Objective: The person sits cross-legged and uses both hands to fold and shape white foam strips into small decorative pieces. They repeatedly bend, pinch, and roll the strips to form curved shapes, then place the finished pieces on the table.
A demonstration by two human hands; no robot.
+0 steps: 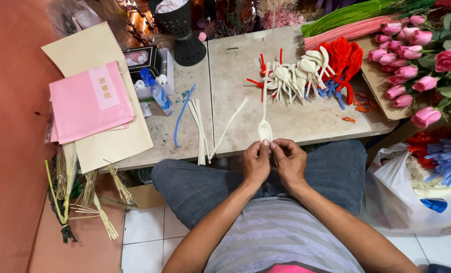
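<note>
The person sits at a low stone table (296, 126), both hands held together just over the lap at the table's near edge. The left hand (255, 163) and the right hand (289, 161) are touching, fingertips drawn in and pinching the lower end of a white pipe cleaner (265, 126) bent into a narrow loop. The loop rises from the fingers and its long tail runs up across the tabletop.

Just left of the hands lies a loose bunch of straight white stems (201, 129), with a blue stem (182, 115) beside them. Farther up the table sits a pile of finished white loops (298, 73), and behind it a heap of red ones (344, 58). Pink roses (407, 60) lie on the right. To the left, pink paper (89, 101) rests on a tan sheet, near a small blue bottle (157, 91).
</note>
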